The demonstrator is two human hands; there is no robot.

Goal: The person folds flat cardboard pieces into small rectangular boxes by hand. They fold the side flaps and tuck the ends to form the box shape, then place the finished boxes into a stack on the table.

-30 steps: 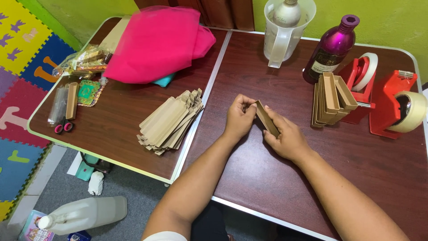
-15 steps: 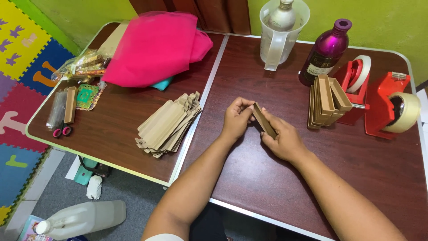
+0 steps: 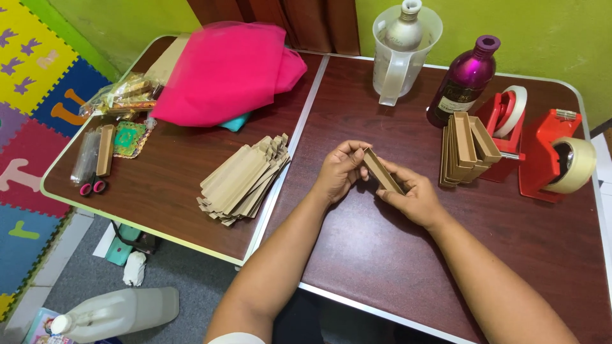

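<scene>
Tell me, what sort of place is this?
Probably a home craft corner: flat cardboard blanks and folded boxes on a folding table, red tape dispensers, foam play mats.

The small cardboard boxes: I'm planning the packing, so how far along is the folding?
Done: a few folded boxes stand stacked beside the red tape dispensers. In hand: the left hand and right hand hold one narrow box between them. Left: a larger pile of flat blanks, so most remains.
</scene>
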